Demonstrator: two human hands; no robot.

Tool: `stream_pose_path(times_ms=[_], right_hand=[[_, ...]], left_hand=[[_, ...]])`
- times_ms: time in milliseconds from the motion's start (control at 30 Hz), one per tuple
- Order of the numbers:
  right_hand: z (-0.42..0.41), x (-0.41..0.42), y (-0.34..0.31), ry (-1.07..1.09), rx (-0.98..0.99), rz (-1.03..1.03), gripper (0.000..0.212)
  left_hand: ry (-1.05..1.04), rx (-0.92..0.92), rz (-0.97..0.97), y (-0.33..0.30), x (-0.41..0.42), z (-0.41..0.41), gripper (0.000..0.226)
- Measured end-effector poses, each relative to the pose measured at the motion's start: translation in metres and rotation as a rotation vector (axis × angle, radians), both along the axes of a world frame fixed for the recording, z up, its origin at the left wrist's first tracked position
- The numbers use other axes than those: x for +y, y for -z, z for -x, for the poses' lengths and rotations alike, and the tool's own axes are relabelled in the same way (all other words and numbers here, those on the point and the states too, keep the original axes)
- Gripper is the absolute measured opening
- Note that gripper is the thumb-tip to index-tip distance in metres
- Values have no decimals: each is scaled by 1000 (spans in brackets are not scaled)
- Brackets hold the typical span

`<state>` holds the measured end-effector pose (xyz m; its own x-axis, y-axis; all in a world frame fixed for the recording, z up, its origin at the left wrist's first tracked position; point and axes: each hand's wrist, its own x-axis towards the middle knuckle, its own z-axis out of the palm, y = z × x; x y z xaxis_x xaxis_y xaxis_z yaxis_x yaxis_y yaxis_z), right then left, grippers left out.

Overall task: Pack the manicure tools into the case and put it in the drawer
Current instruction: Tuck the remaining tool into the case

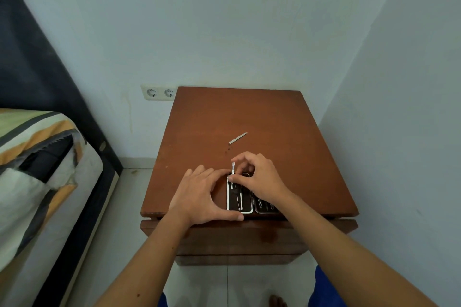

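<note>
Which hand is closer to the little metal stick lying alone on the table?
Right. The right hand sits just below the nail file, pinching a thin tool over the open case. The left hand is lower and further left, steadying the case.

The case (240, 210) lies open and flat at the near edge of the surface (204, 117), just above the drawer (224, 237), which is shut. It has two halves side by side, each with a silver rim and a dark lining. In the left half, slim silver tools sit lengthwise; the right half is mostly hidden, with only a few metal shapes showing. A thin silver pusher (233, 174) stands nearly upright over the far end of the left half, its lower end reaching into the lining. A flat grey nail file (238, 138) lies loose and aslant on the surface, well beyond the case.
</note>
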<state>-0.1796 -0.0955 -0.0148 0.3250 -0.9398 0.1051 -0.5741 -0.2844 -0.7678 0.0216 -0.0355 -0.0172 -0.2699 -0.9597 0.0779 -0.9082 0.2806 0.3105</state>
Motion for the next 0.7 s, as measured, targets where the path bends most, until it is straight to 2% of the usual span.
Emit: stream_pose_path(times_ms=[167, 333, 467, 700], right_hand=[[7, 1, 6, -75, 227, 124, 44], [12, 10, 4, -149, 342, 180, 54], [15, 17, 3, -168, 361, 166, 67], [17, 22, 2, -186, 363, 121, 70]], left_hand=[[2, -2, -3, -1, 0, -1, 120], [2, -9, -2, -2, 1, 0, 121], [3, -12, 16, -1, 1, 0, 122], [5, 6, 11, -1, 1, 0, 121]])
